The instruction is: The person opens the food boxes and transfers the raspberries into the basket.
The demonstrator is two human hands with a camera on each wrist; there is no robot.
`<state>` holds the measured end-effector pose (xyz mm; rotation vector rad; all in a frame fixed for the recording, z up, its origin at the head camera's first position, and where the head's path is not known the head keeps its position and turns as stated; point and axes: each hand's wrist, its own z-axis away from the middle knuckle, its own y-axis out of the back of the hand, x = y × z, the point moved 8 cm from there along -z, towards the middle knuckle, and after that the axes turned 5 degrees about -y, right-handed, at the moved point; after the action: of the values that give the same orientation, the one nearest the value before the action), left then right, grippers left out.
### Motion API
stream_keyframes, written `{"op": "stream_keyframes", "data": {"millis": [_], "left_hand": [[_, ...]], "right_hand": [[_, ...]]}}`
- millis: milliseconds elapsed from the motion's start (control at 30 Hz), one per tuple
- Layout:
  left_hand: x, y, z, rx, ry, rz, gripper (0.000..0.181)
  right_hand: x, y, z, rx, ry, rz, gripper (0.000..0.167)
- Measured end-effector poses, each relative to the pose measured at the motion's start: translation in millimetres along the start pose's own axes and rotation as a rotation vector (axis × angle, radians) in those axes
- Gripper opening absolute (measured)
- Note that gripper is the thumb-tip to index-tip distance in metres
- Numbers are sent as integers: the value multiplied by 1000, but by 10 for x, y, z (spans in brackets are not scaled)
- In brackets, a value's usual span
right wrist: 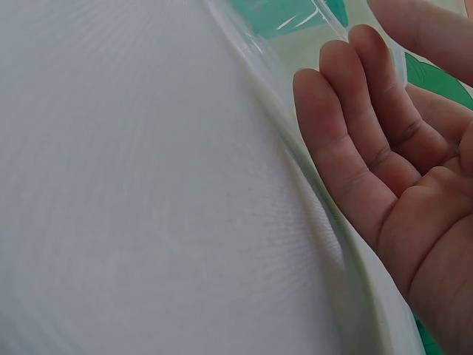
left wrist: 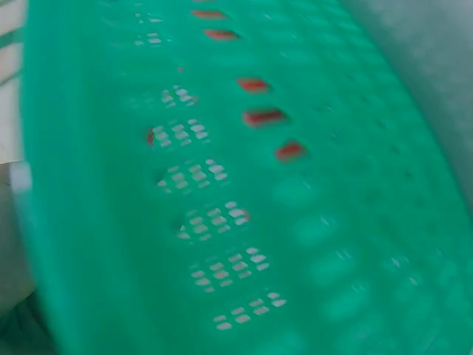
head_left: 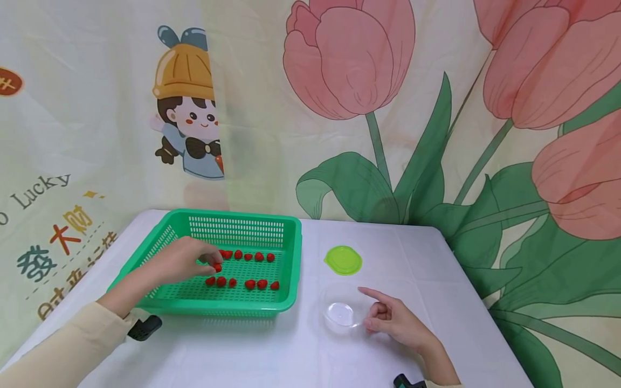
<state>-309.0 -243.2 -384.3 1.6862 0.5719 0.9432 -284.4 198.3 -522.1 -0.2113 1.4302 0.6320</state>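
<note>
Inside the green basket [head_left: 291, 269], my left hand [head_left: 189, 260] pinches a small red strawberry [head_left: 217, 267] between thumb and fingertips. Two rows of similar strawberries [head_left: 262, 283] lie on the basket floor, and the hand covers the left part of the back row. The left wrist view is blurred and shows the basket's slotted wall [left wrist: 96, 222] and a few red strawberries [left wrist: 264, 117]. At the right, my right hand [head_left: 395, 320] rests beside a clear round bowl [head_left: 339, 315], index finger extended along its rim and the other fingers loosely bent against its side.
A lime-green round lid [head_left: 343, 261] lies flat behind the bowl. The white tablecloth [head_left: 271, 350] covers the table, whose back edge meets a printed curtain [head_left: 257, 108] with tulips and a cartoon figure. The basket's raised rim stands around the strawberries.
</note>
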Motion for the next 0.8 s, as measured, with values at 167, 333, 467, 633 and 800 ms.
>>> {"op": "stream_keyframes", "data": {"millis": [167, 333, 467, 633, 800], "left_hand": [[-198, -56, 89, -14, 23, -6, 13], [-359, -114, 141, -27, 44, -8, 14], [-478, -185, 168, -46, 67, -21, 15], [-549, -247, 194, -66, 91, 2, 17], [-626, -310, 207, -77, 113, 13, 17]], "right_hand": [[3, 6, 0, 3, 1, 3, 76], [18, 3, -11, 0, -1, 3, 76], [22, -2, -15, -3, 1, -7, 75], [17, 4, -14, -1, 3, 1, 75], [26, 11, -18, 6, -10, 0, 75]]}}
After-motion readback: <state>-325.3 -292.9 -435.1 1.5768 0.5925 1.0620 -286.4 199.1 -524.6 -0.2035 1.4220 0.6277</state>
